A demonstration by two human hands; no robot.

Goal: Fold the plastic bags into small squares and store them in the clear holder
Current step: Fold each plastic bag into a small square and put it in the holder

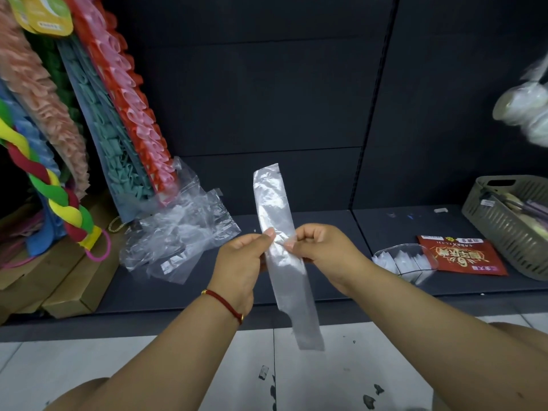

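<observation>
1. Mid-fold, I'd say: the plastic bag (280, 250) is already a long narrow strip, held in the air over the shelf's front edge (178, 304).
2. Left hand (241, 259) and right hand (321, 247) both pinch it around the middle.
3. Next move probably means folding the strip end over end into a square.
4. It's clear, crinkly and shiny.
5. The clear holder (406, 261) sits toward the shelf's right side, with folded squares inside.
</observation>
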